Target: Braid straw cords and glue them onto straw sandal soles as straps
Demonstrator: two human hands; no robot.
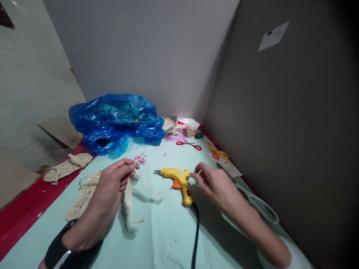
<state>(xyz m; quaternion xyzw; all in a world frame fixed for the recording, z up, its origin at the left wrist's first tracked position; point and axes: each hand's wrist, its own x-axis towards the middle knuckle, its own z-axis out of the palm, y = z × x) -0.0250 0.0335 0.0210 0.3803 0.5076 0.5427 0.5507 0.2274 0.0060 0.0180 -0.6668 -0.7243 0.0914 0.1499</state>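
Note:
My left hand [112,183] pinches the top of some cream fibre strips [128,198], whose loose ends hang over the table. Just behind those fingertips lies a pink binder clip [140,159]. Partly covered by my left forearm is a woven cream sole-shaped piece [82,198]. A yellow hot glue gun [183,183] with an orange trigger lies on its side in the middle, nozzle pointing left. My right hand [211,181] hovers by the gun's rear end, thumb and fingers apart and slightly blurred, with nothing visible in them.
A blue plastic bag [117,121] fills the back left, beside a woven basket [170,123] and paper cup [193,128]. Red scissors [189,144] and orange-yellow scissors [217,151] lie at right. The gun's black cable [195,235] runs toward me. Another woven sole [68,167] sits far left.

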